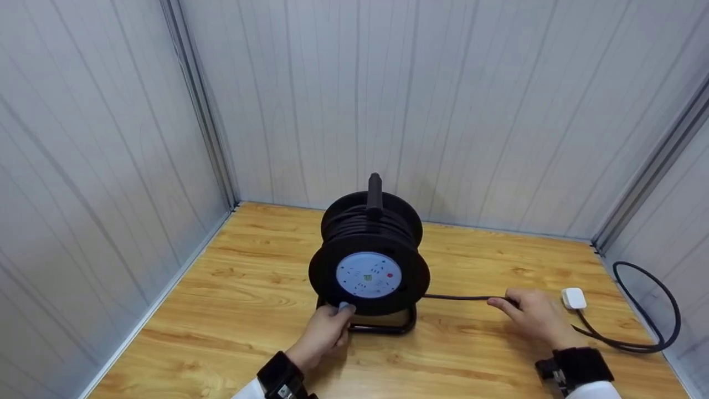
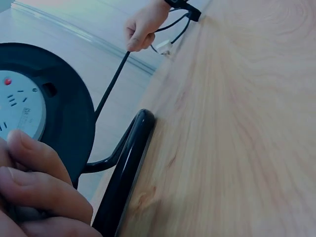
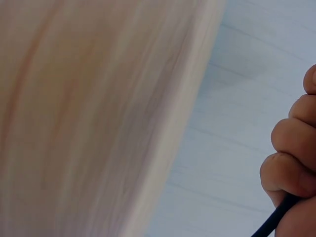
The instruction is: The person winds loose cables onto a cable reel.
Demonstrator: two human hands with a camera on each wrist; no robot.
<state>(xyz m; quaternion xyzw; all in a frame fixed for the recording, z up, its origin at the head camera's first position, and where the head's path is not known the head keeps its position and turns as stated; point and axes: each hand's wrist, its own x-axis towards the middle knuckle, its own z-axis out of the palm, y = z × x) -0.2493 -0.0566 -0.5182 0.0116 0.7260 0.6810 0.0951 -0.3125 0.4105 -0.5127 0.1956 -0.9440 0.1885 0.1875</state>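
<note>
A black cable reel (image 1: 318, 271) with a round white socket face (image 1: 354, 266) stands upright on its tubular stand (image 1: 382, 330) at mid-table. My left hand (image 1: 324, 332) grips the small grey knob (image 1: 344, 306) low on the reel's front flange; in the left wrist view its curled fingers (image 2: 44, 192) mostly hide the knob. Off to the right, my right hand (image 1: 534, 316) holds the black cable (image 1: 460, 297), which runs straight from the reel into the fist. The right wrist view shows the fingers (image 3: 294, 136) curled around the cable (image 3: 274, 219).
A white plug (image 1: 574, 298) lies just beyond the right hand, and loose cable loops (image 1: 677, 310) rise against the right wall. The reel's carrying handle (image 1: 375, 194) points up. Pale panel walls (image 1: 332, 100) enclose the wooden table (image 1: 221, 310) at the back and sides.
</note>
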